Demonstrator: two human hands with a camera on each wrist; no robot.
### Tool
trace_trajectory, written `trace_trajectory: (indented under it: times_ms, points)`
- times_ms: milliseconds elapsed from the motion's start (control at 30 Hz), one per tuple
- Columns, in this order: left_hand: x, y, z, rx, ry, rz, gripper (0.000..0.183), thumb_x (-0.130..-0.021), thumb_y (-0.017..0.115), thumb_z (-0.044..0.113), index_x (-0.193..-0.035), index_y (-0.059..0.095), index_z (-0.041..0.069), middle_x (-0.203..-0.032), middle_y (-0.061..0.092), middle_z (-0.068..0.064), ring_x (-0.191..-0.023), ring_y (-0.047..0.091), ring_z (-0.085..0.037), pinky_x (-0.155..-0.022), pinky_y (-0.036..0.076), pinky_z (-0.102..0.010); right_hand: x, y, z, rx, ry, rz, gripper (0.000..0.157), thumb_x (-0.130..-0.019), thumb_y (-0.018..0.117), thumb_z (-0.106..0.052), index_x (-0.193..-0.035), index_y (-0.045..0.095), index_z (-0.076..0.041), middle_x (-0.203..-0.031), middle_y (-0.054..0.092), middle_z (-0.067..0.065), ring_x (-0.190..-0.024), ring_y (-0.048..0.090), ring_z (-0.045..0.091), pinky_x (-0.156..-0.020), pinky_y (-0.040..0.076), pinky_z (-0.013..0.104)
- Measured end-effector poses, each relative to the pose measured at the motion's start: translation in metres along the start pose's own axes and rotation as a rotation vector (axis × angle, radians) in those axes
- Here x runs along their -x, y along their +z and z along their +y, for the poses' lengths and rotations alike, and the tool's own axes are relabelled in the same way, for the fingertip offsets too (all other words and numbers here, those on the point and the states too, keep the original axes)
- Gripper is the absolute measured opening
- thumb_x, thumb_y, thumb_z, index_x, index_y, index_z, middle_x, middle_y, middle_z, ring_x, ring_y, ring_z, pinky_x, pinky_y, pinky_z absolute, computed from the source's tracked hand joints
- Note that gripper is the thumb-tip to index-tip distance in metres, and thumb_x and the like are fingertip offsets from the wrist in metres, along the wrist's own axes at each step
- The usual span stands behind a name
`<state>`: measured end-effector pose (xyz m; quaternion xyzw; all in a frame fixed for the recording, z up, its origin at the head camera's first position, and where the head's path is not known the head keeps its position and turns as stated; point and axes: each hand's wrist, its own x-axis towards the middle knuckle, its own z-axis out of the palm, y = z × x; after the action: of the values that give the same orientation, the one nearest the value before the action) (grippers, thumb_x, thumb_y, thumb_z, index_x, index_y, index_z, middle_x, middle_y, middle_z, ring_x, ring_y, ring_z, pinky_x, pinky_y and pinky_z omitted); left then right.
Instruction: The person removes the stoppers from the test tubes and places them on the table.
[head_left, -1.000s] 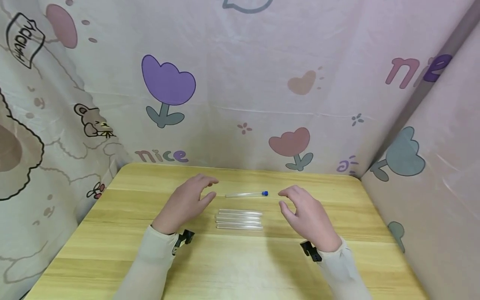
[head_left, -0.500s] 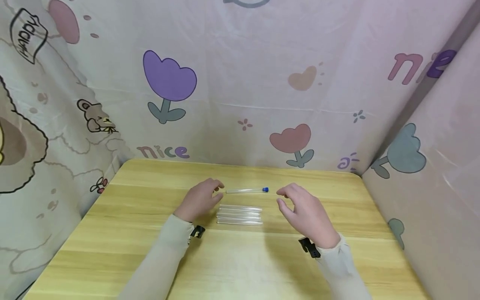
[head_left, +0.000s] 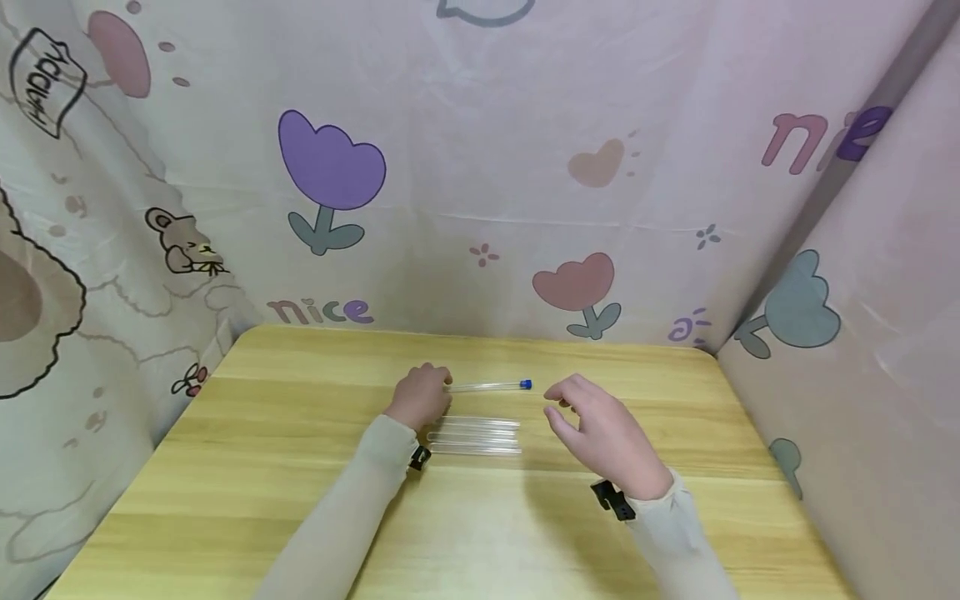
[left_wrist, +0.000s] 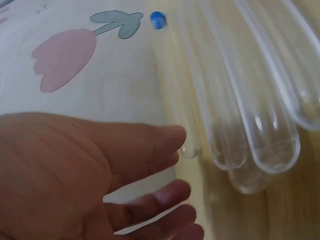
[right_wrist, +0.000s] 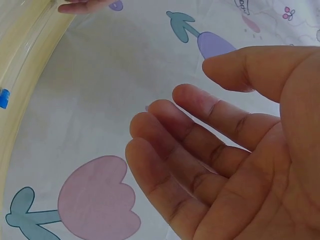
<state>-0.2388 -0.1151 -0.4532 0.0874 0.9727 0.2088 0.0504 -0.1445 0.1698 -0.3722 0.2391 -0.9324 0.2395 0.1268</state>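
A clear test tube (head_left: 487, 387) with a blue cap (head_left: 526, 384) lies crosswise on the wooden table, its cap toward the right. My left hand (head_left: 422, 395) is at the tube's rounded end. In the left wrist view, thumb and fingers stand apart, with the thumb tip (left_wrist: 175, 136) overlapping the tube near that end. Several clear test tubes (head_left: 480, 436) without visible caps lie side by side just nearer to me, their rounded ends close to the left hand. My right hand (head_left: 611, 437) hovers to the right of the blue cap, fingers loosely bent and holding nothing.
The wooden table (head_left: 225, 500) has its back edge against a printed curtain (head_left: 450, 125), which also rises along both sides. Black camera mounts (head_left: 613, 500) sit on both wrists, over light sleeves.
My left hand has moved right, from beside the tubes to the rounded end of the capped one. The right hand stays nearly where it was. The tubes lie as before.
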Motion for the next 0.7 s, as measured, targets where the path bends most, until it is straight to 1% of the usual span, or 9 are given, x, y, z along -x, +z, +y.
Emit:
trace_trajectory:
  times_ms: [67, 167, 267, 400, 500, 600, 700]
  points:
    - [-0.002, 0.001, 0.001, -0.019, -0.02, 0.023, 0.028, -0.096, 0.068, 0.012, -0.123, 0.071, 0.005, -0.116, 0.066, -0.015, -0.105, 0.061, -0.035, -0.084, 0.056, -0.05, 0.0, 0.001, 0.0, -0.011, 0.002, -0.009, 0.014, -0.099, 0.07, -0.021, -0.112, 0.072, -0.016, -0.111, 0.069, -0.006, -0.096, 0.066, 0.012, -0.084, 0.058, 0.035]
    - [-0.006, 0.002, 0.001, -0.048, -0.03, 0.042, 0.02, -0.095, 0.07, 0.011, -0.114, 0.075, 0.005, -0.111, 0.07, -0.013, -0.099, 0.065, -0.034, -0.078, 0.058, -0.049, 0.0, 0.002, 0.001, 0.004, -0.003, -0.004, 0.014, -0.098, 0.07, -0.021, -0.111, 0.072, -0.017, -0.111, 0.069, -0.008, -0.095, 0.066, 0.011, -0.083, 0.058, 0.034]
    - [-0.01, 0.001, -0.001, -0.052, -0.018, 0.048, 0.012, -0.093, 0.073, 0.012, -0.103, 0.075, 0.005, -0.102, 0.073, -0.011, -0.087, 0.068, -0.029, -0.071, 0.059, -0.046, 0.0, 0.002, 0.001, 0.021, -0.003, 0.003, 0.013, -0.098, 0.071, -0.021, -0.111, 0.072, -0.017, -0.11, 0.069, -0.009, -0.095, 0.066, 0.01, -0.081, 0.058, 0.034]
    - [-0.014, 0.001, -0.005, -0.03, -0.016, 0.037, 0.004, -0.09, 0.074, 0.011, -0.09, 0.072, 0.007, -0.091, 0.071, -0.008, -0.075, 0.062, -0.022, -0.066, 0.055, -0.041, 0.001, 0.002, 0.001, 0.024, -0.005, 0.006, 0.013, -0.098, 0.071, -0.022, -0.11, 0.072, -0.018, -0.11, 0.069, -0.01, -0.094, 0.067, 0.009, -0.078, 0.058, 0.032]
    - [-0.016, 0.002, -0.009, -0.022, -0.012, 0.033, 0.004, -0.089, 0.074, 0.011, -0.089, 0.071, 0.008, -0.092, 0.07, -0.006, -0.077, 0.061, -0.021, -0.067, 0.054, -0.041, 0.002, 0.001, 0.001, 0.026, -0.011, 0.005, 0.013, -0.098, 0.071, -0.022, -0.11, 0.072, -0.018, -0.11, 0.069, -0.011, -0.093, 0.068, 0.009, -0.077, 0.058, 0.031]
    - [-0.018, 0.002, -0.011, -0.016, 0.003, 0.026, 0.006, -0.09, 0.076, 0.013, -0.088, 0.072, 0.009, -0.093, 0.072, -0.005, -0.081, 0.064, -0.022, -0.071, 0.056, -0.044, 0.001, 0.001, 0.001, 0.027, -0.012, 0.001, 0.012, -0.098, 0.071, -0.021, -0.11, 0.072, -0.018, -0.11, 0.07, -0.01, -0.093, 0.068, 0.01, -0.077, 0.058, 0.031]
    - [-0.019, 0.002, -0.011, -0.013, 0.012, 0.023, 0.01, -0.09, 0.078, 0.015, -0.083, 0.072, 0.012, -0.088, 0.071, -0.001, -0.08, 0.064, -0.021, -0.073, 0.057, -0.046, 0.0, 0.001, 0.002, 0.029, -0.018, -0.01, 0.012, -0.098, 0.071, -0.021, -0.11, 0.072, -0.018, -0.11, 0.071, -0.009, -0.093, 0.068, 0.01, -0.077, 0.058, 0.031]
